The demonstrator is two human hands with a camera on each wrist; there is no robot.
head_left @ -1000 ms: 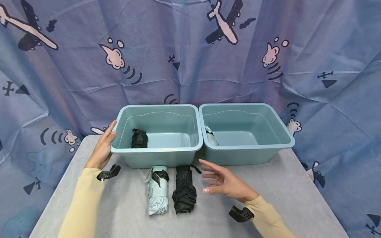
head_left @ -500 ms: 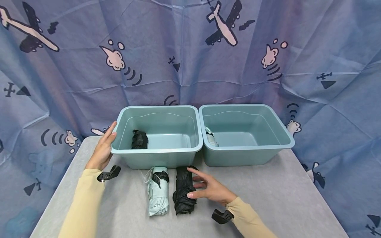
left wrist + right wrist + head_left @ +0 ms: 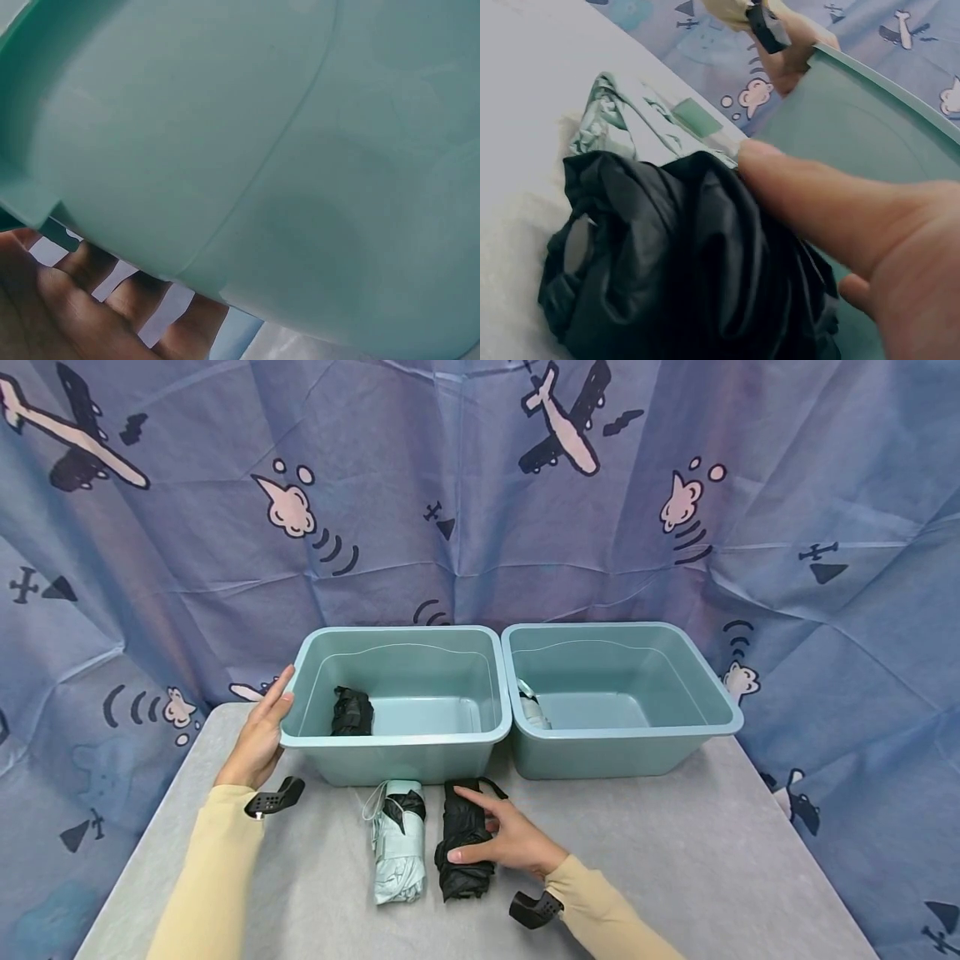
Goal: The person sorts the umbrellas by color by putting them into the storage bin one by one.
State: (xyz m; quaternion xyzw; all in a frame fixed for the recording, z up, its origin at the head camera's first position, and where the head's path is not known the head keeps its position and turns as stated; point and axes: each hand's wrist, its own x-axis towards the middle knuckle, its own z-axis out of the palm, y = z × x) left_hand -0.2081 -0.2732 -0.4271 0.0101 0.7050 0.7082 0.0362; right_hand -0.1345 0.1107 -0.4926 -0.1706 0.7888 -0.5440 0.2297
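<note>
A folded black umbrella (image 3: pixel 463 881) lies on the table in front of the left bin, its strap toward the bin. My right hand (image 3: pixel 517 841) is over its right side, thumb and index finger spread across it. In the right wrist view, the thumb (image 3: pixel 817 199) lies straight beside the bunched black fabric. To the left lies a folded pale mint umbrella (image 3: pixel 399 852) with a white cord. At the left end of the blue-green left bin (image 3: pixel 397 762), my left hand (image 3: pixel 257 739) touches the wall with extended fingers; the left wrist view shows its fingertips hidden behind the wall.
Inside the left bin is a dark folded umbrella (image 3: pixel 352 712). The matching right bin (image 3: pixel 622 753) stands against it and holds a pale bundle (image 3: pixel 532 706), partly hidden by the wall. A patterned blue curtain (image 3: pixel 480 560) hangs behind the grey-covered table (image 3: pixel 675 852).
My right hand has moved left from beside the black umbrella to over it. The left hand stays at the left bin's end, and the umbrellas have not moved.
</note>
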